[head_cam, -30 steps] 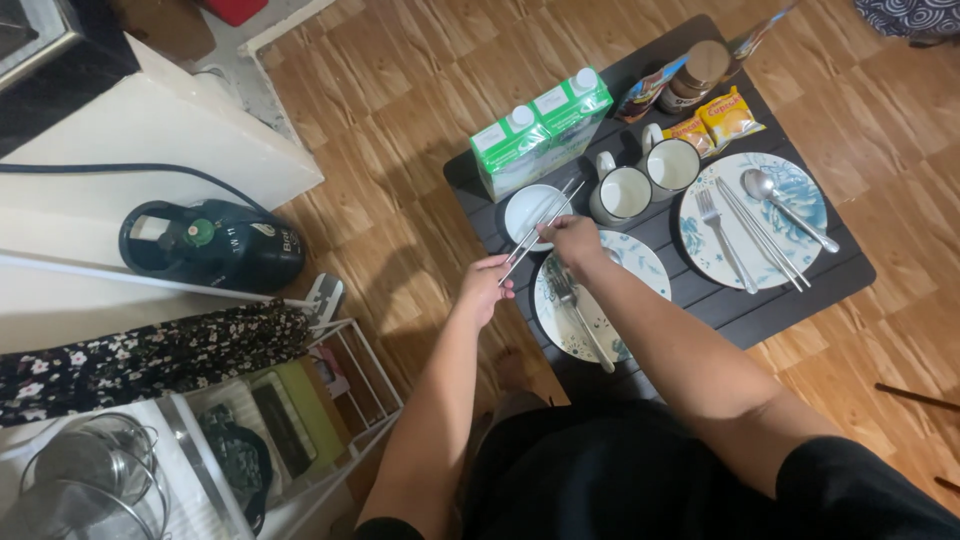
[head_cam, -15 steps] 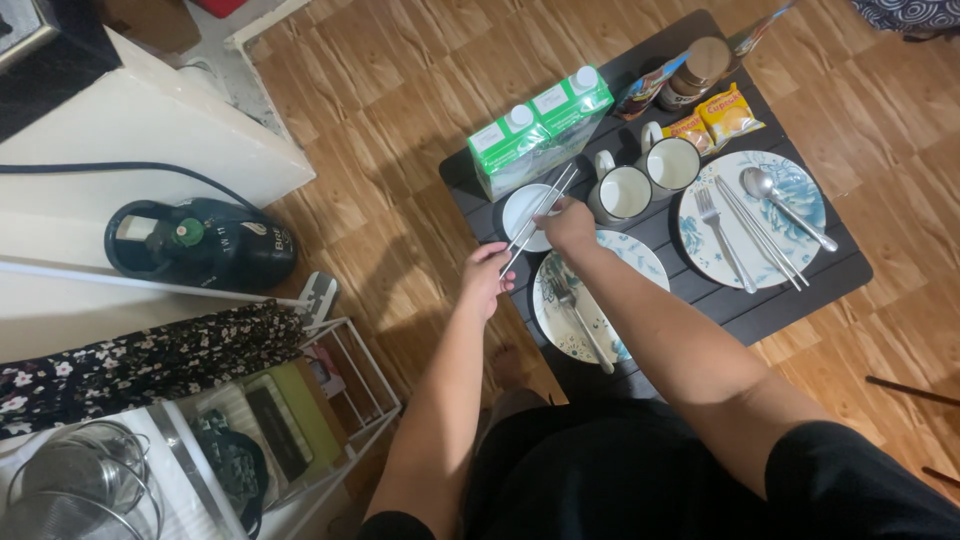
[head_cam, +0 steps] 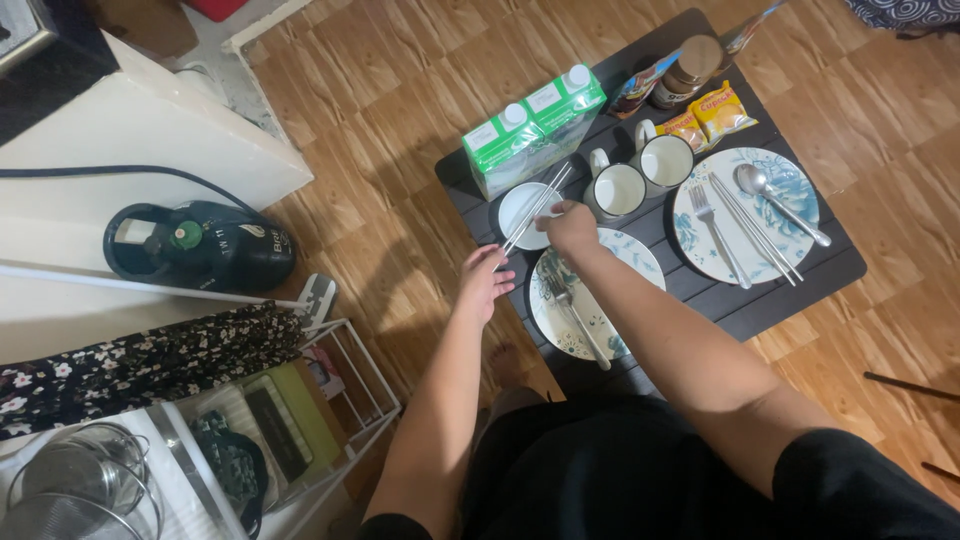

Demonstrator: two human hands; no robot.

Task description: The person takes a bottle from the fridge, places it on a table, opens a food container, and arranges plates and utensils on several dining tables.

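My right hand (head_cam: 570, 226) pinches the metal chopsticks (head_cam: 535, 210) above the small white bowl (head_cam: 520, 212), centre of the frame; my left hand (head_cam: 483, 285) has let go since a moment ago (fingers now loosely spread), so one hand carries them.

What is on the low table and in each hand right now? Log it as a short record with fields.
surface: low black table on a wood-pattern floor
right hand: grips metal chopsticks over the small white bowl
left hand: open, fingers at the chopsticks' near end
near plate: floral, holds a fork
far plate: floral, holds fork, chopsticks and spoon
mugs: two, side by side
cartons: two, green and white
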